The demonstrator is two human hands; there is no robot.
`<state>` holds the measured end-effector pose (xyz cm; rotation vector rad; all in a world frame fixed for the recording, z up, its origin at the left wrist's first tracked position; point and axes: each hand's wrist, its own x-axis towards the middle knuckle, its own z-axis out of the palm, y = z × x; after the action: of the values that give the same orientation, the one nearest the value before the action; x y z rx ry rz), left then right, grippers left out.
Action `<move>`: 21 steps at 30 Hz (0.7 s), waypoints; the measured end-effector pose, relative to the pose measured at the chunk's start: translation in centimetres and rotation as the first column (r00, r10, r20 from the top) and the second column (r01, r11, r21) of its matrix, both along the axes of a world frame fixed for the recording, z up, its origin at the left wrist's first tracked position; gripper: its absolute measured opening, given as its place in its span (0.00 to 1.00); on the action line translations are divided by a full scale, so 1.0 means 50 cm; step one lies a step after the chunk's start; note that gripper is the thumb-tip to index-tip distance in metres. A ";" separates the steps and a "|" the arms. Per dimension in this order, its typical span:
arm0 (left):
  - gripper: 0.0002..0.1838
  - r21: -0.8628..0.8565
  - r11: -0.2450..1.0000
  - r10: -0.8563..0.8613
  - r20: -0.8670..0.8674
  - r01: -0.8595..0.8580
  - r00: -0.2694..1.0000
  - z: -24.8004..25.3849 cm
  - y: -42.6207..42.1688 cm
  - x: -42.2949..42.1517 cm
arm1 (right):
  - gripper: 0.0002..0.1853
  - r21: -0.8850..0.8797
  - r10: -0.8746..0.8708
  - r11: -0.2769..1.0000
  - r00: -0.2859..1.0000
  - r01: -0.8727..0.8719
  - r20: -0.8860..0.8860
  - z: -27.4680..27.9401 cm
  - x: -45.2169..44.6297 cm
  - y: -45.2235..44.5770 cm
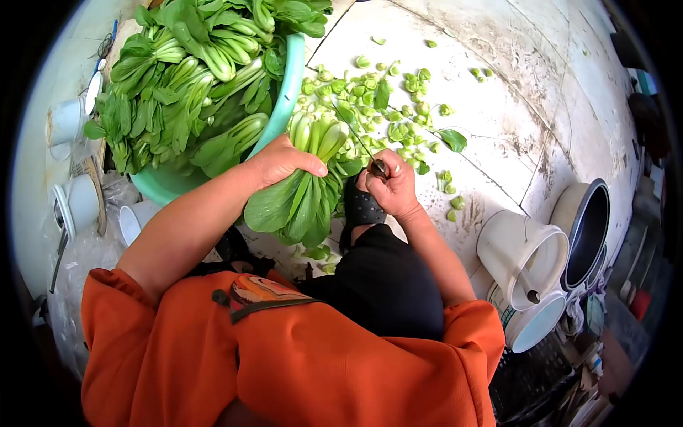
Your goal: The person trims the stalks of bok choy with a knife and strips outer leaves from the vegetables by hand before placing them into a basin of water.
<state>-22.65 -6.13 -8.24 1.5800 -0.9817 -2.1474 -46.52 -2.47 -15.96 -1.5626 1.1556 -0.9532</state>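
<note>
My left hand (288, 162) is closed around a head of bok choy (302, 196), its leaves hanging toward me and its pale stem end pointing away. In my right hand (393, 186) is a knife (379, 169), gripped by its dark handle. The thin blade runs up and left from the fist, close to the stem end of the bok choy; whether it touches cannot be made out. Just left of my left hand stands a green tub (288, 89) heaped with more bok choy (206, 78).
Cut bok choy ends and loose leaves (398, 107) lie scattered over the pale tiled floor (498, 114). White buckets (509, 249) and a dark-rimmed bucket (605, 228) are on the right. Plastic sheeting (75, 277) and white containers (78, 203) sit at the left. My shoe (361, 206) is below the knife.
</note>
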 end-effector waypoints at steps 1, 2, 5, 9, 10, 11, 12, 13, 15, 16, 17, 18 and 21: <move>0.24 -0.018 1.000 -0.011 -0.019 0.010 1.000 -0.010 0.001 0.005 | 0.10 -0.057 0.039 0.998 0.999 -0.041 -0.022 0.005 -0.001 -0.005; 0.23 -0.035 0.999 -0.022 -0.038 0.021 0.999 -0.015 0.003 0.009 | 0.11 -0.111 0.076 0.990 0.996 -0.081 -0.046 0.011 0.001 -0.007; 0.24 -0.007 1.000 -0.013 -0.034 0.013 0.999 -0.021 0.010 0.014 | 0.09 -0.074 0.153 0.984 0.982 -0.161 -0.107 0.017 0.010 0.002; 0.26 0.024 0.996 -0.084 0.031 0.084 0.996 -0.027 0.019 0.021 | 0.11 -0.056 0.171 0.982 0.972 -0.182 -0.158 0.016 0.015 0.003; 0.26 0.027 0.996 -0.081 0.032 0.080 0.996 -0.027 0.021 0.021 | 0.11 -0.070 0.176 0.980 0.971 -0.189 -0.163 0.016 0.017 0.005; 0.26 0.028 0.996 -0.080 -0.008 0.081 0.997 -0.024 0.023 0.021 | 0.12 -0.083 0.180 0.977 0.969 -0.196 -0.168 0.017 0.019 0.006; 0.25 0.028 0.996 -0.080 -0.048 0.081 0.996 -0.022 0.023 0.021 | 0.12 -0.081 0.182 0.977 0.969 -0.198 -0.166 0.018 0.021 0.007; 0.25 0.031 0.996 -0.078 -0.047 0.079 0.996 -0.019 0.024 0.022 | 0.12 -0.091 0.184 0.976 0.971 -0.199 -0.150 0.019 0.023 0.008; 0.26 0.047 0.995 -0.088 -0.036 0.090 0.995 -0.016 0.026 0.022 | 0.12 -0.100 0.187 0.975 0.974 -0.200 -0.131 0.022 0.026 0.006; 0.26 0.050 0.995 -0.088 -0.036 0.090 0.995 -0.017 0.027 0.023 | 0.11 -0.090 0.199 0.973 0.970 -0.212 -0.140 0.024 0.025 0.003; 0.25 0.058 0.992 -0.106 -0.032 0.108 0.994 -0.018 0.027 0.025 | 0.11 -0.080 0.210 0.971 0.966 -0.224 -0.149 0.025 0.025 0.001; 0.25 0.066 0.990 -0.125 -0.028 0.126 0.992 -0.020 0.028 0.025 | 0.11 -0.078 0.210 0.972 0.966 -0.223 -0.149 0.025 0.025 0.002; 0.23 0.044 0.987 -0.150 -0.051 0.152 0.987 -0.019 0.028 0.025 | 0.11 -0.094 0.197 0.974 0.974 -0.208 -0.116 0.024 0.026 0.006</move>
<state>-21.40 -4.74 -9.20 1.5126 -1.0741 -2.3140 -45.24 -2.18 -14.75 -1.7972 1.0072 -0.8146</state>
